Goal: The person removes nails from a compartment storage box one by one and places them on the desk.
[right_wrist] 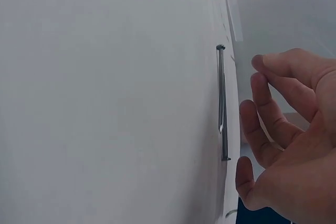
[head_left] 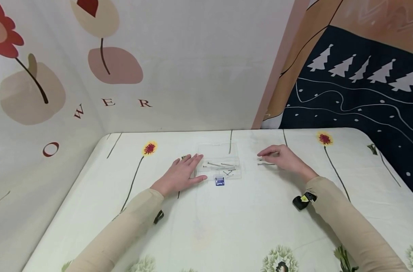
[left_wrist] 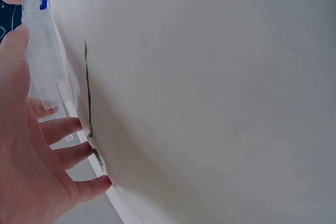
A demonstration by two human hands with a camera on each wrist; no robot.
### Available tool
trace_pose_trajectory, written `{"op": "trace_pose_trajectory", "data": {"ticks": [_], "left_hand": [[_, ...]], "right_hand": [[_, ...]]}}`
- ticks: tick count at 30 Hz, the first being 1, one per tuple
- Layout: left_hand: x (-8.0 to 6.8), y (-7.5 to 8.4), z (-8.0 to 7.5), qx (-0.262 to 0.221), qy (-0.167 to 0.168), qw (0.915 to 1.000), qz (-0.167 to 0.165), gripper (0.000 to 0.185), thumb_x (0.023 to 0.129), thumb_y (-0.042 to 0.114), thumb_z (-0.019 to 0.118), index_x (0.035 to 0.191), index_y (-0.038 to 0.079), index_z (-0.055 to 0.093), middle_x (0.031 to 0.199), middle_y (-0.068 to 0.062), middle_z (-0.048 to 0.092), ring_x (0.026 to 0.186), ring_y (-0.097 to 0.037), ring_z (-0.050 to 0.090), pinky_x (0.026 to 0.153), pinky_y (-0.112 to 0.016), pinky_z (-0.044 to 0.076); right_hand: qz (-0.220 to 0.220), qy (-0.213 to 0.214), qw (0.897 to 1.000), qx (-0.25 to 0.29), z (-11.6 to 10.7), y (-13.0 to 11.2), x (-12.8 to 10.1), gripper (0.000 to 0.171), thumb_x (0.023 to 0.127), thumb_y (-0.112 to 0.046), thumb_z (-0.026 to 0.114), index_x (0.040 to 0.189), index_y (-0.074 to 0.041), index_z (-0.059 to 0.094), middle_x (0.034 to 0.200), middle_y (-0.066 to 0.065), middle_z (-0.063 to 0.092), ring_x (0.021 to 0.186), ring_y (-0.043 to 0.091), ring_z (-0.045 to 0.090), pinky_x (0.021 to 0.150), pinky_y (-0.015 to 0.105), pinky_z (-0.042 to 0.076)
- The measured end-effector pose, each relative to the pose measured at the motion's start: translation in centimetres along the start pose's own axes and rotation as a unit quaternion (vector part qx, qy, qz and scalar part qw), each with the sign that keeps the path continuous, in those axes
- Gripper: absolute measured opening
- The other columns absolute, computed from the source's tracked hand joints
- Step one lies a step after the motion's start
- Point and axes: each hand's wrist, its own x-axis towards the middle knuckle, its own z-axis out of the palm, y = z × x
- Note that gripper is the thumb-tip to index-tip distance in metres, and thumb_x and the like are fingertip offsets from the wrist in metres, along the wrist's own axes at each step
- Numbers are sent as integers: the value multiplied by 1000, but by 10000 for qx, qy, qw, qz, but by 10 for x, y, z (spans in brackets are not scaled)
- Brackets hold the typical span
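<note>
A transparent plastic box [head_left: 238, 172] with a blue latch [head_left: 219, 181] lies lid back on the table. Several nails [head_left: 214, 164] are inside it. My left hand [head_left: 180, 175] is at the box's left side, fingers spread, with the thumb near the front edge. From the left wrist view, the thumb lies along the box's wall [left_wrist: 44, 51]. Right of the box, my right hand [head_left: 284, 156] hovers over nails [head_left: 266, 164] lying on the cloth. The right wrist view shows two nails [right_wrist: 221, 87] side by side, apart from the loosely bent fingers [right_wrist: 270, 111]; nothing is visible between them.
A flower-printed white cloth [head_left: 206, 226] covers the table. Behind it hangs a pale printed curtain [head_left: 193, 75], and a dark cloth with white trees [head_left: 356, 90] is at the right. Black straps [head_left: 300, 202] sit near the wrists.
</note>
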Motion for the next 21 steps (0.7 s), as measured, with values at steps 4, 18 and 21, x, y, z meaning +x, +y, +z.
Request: {"op": "trace_pose_trajectory", "data": {"ticks": [4,18,21], "left_hand": [[0,0,0,-23,-8,10000,5,84,93,61,48,155,11,22,156,-12,27,142,-35,23,109,-60,18],[0,-1,0,2,10,10000,33,84,93,61,48,155,11,22,156,-13,27,142,-35,23,109,-60,18],[0,-1,0,0,1,10000,18,84,93,61,48,155,12,21,156,-12,27,142,-35,23,110,-60,17]], "right_hand": [[-117,3,9999,41,3,-1,2,24,95,-7,61,115,4,67,116,18,65,113,33,54,96,50,37],[-273,21,9995,138,19,-13,10,23,94,-9,62,113,1,69,108,14,68,99,24,58,90,42,38],[-273,26,9995,147,23,-15,12,22,94,-9,62,113,1,70,108,13,68,99,24,57,90,43,37]]}}
